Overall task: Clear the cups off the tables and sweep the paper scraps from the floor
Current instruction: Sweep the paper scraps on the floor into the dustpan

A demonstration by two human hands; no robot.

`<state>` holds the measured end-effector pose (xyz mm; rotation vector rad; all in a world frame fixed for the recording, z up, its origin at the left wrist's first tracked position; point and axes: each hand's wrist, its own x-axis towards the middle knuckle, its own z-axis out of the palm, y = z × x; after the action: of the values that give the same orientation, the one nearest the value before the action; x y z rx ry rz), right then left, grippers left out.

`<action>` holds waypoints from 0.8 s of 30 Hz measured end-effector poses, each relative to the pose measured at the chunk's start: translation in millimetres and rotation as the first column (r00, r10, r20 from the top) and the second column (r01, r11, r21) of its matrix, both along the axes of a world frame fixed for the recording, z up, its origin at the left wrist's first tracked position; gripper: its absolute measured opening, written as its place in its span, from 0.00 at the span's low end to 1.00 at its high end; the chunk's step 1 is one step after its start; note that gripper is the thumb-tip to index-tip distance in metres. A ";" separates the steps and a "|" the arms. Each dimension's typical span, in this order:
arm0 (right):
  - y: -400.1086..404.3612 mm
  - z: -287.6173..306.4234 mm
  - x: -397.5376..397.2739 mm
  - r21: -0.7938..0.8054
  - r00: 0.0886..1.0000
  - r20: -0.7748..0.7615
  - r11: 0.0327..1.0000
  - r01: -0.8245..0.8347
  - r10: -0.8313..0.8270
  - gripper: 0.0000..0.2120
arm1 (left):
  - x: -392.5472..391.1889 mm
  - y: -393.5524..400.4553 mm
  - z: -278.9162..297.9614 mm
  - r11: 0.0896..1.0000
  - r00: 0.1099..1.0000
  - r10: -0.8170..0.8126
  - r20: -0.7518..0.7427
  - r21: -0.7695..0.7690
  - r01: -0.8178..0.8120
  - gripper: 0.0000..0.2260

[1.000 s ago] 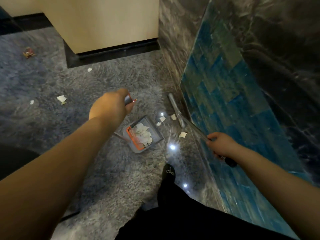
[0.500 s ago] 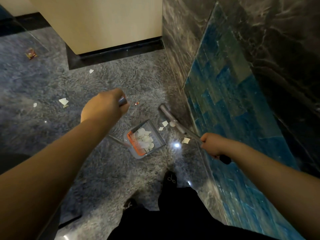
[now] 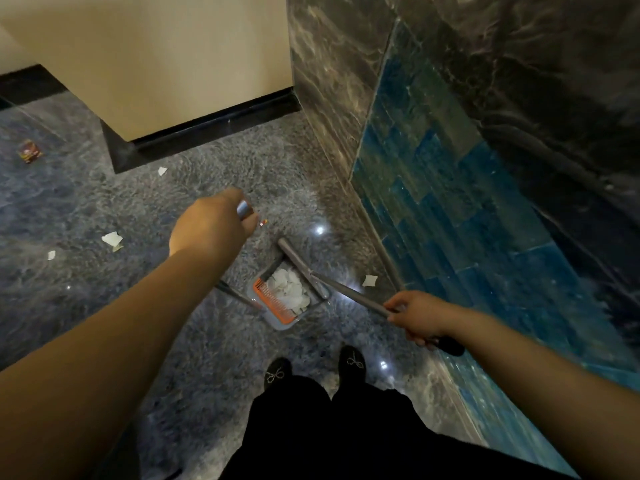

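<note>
— Glossy grey marbled floor [image 3: 104, 209], hemmed by a cream wall [image 3: 156, 57] with black skirting ahead and a dark stone wall with a blue tiled panel [image 3: 450, 202] on the right.

— And the hands?

— Left hand [image 3: 211, 226] closed round the top of a metal handle [image 3: 245, 208], presumably the dustpan's, though the shaft hidden behind the forearm. Right hand [image 3: 420, 315] wrapped round the broom handle [image 3: 360, 299], black end cap poking out behind the fist.

— Dustpan?

— Grey dustpan [image 3: 282, 296] with an orange comb edge, flat on the floor just ahead of two black shoes [image 3: 353, 362]. Heaped with white paper scraps [image 3: 289, 289]. Broom head [image 3: 304, 268] lying across its far right lip.

— Anything loose?

— One scrap [image 3: 370, 280] just right of the broom, near the wall. More [image 3: 112, 239] well off to the left, another [image 3: 162, 171] by the skirting. A small red-printed wrapper [image 3: 30, 151] far left.
</note>
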<state>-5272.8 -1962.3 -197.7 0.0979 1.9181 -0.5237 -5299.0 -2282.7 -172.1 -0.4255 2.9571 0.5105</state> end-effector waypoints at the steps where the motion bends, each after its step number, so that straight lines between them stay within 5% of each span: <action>1: 0.1 2.6 7.5 -0.005 0.999 -0.002 0.999 0.042 -0.042 0.13 | 0.8 -1.2 1.4 1.000 1.000 -0.010 -0.004 0.026 0.010 0.10; 7: 1.7 17.1 43.5 -0.010 0.970 -0.039 0.970 0.241 -0.241 0.13 | -2.8 -1.7 14.4 0.961 0.963 -0.269 0.015 0.075 0.268 0.09; 14: 13.2 25.1 81.6 0.059 0.935 -0.110 0.936 0.346 -0.338 0.15 | -24.7 16.7 18.4 0.802 0.805 -0.594 0.009 0.082 0.591 0.15; 24: 51.6 15.8 108.5 0.124 0.852 -0.158 0.846 0.519 -0.500 0.16 | -32.0 93.0 11.9 0.673 0.674 -0.739 0.000 0.062 0.737 0.10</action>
<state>-5164.3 -1910.7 -181.9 0.7182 2.0504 -0.7368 -5331.0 -2189.6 -160.2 0.7664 2.7299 0.4556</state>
